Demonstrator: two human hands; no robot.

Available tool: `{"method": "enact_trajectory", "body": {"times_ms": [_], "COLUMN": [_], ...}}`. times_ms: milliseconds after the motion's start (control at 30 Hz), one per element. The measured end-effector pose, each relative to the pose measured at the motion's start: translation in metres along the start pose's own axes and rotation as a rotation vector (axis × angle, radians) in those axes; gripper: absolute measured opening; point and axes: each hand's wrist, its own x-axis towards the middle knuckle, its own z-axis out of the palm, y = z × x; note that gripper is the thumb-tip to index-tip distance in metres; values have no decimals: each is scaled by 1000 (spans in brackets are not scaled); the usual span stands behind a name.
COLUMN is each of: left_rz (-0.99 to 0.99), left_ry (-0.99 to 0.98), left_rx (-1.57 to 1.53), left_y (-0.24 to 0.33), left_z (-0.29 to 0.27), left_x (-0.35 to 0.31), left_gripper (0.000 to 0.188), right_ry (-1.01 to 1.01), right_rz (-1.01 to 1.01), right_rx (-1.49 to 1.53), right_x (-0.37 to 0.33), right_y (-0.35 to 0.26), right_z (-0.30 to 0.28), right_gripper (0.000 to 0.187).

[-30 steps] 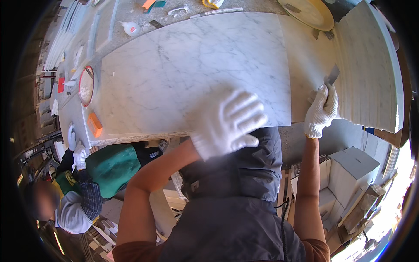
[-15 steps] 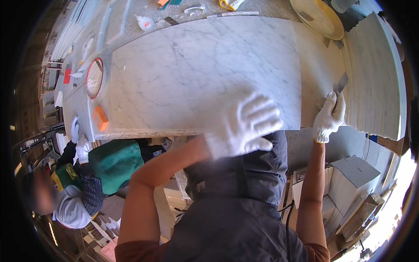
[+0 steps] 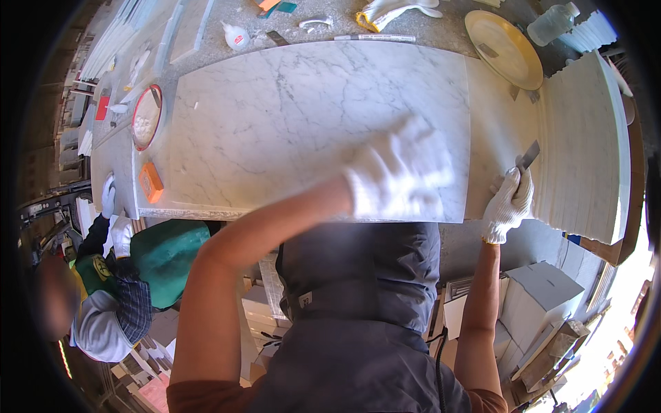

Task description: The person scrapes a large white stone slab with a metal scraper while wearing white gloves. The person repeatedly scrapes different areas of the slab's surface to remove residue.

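Note:
A large white marble slab (image 3: pixel 296 124) with grey veins lies on the workbench. My left hand (image 3: pixel 403 175), in a white glove, is spread flat over the slab's near right part and looks blurred. At the slab's right edge my right hand (image 3: pixel 508 203), also gloved, grips a small flat metal scraper (image 3: pixel 528 155), its blade pointing up along the seam with a second pale slab (image 3: pixel 585 138).
A co-worker in a green apron crouches at the lower left, white-gloved hands (image 3: pixel 110 199) on the bench's left end. An orange block (image 3: pixel 151 182) and a red-rimmed round dish (image 3: pixel 146 117) sit at the left. A yellow plate (image 3: pixel 502 48), a plastic bottle (image 3: pixel 551 24) and small tools lie along the far side.
My left hand has slid rightward and farther onto the slab. My right hand stays at the slab's right edge with the scraper. The view has shifted slightly.

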Motion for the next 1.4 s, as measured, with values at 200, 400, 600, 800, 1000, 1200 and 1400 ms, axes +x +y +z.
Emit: {"method": "enact_trajectory", "body": {"times_ms": [200, 400, 600, 800, 1000, 1200, 1400], "left_rz": [162, -34, -205, 240, 247, -197, -320], "left_ry": [565, 548, 309, -49, 540, 593, 704], "left_rx": [-360, 57, 166, 102, -647, -255, -134], "left_y": [32, -98, -82, 100, 135, 95, 72], "left_z": [-20, 13, -21, 8, 27, 8, 12], "left_x": [-13, -1, 93, 19, -60, -88, -89], "left_gripper": [62, 67, 81, 88, 68, 60, 43], "right_ry": [24, -11, -5, 51, 93, 71, 91], "right_rz": [16, -24, 28, -20, -218, -7, -146], "right_rx": [-1, -6, 76, 37, -74, 90, 18], "right_x": [0, 1, 2, 3, 5, 2, 6], "right_y": [-6, 0, 4, 8, 12, 12, 15], "right_z": [1, 1, 2, 1, 2, 4, 3], "right_gripper": [28, 21, 24, 26, 30, 30, 28]}}
